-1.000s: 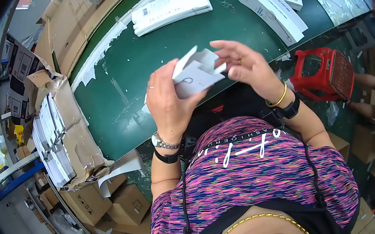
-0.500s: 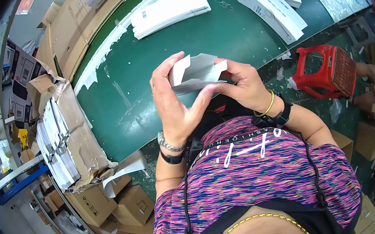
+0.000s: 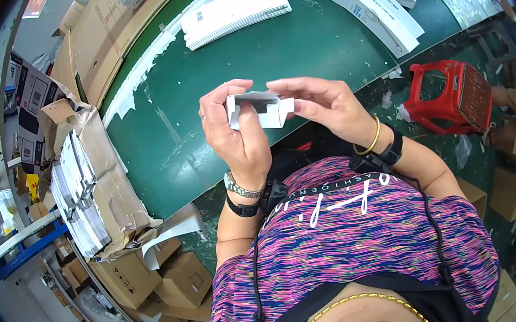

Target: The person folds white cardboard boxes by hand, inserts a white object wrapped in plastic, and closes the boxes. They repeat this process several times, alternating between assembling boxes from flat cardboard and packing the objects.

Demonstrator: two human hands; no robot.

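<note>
In front of my chest is a small white folding carton [image 3: 272, 115], opened into a box shape, its end toward me and a flap sticking out to the right. My left hand [image 3: 238, 128] is closed around its left side, with the thumb at the open end. My right hand [image 3: 328, 106] is at the carton's right side. Its fingers are stretched out and apart, and the thumb is against the protruding flap. A stack of flat white cartons [image 3: 237, 15] lies on the far part of the green table [image 3: 186, 150].
Printed white cartons [image 3: 382, 14] lie at the far right of the table. A red stool [image 3: 450, 95] stands on the right, near another person's leg. At left, a torn brown box [image 3: 113, 185] holds several flat white cartons [image 3: 79, 196]. Brown boxes [image 3: 128, 280] are stacked below it.
The carton has turned and its open end has narrowed. My left thumb has moved onto the opening. My right hand has loosened from the side and its fingers have straightened.
</note>
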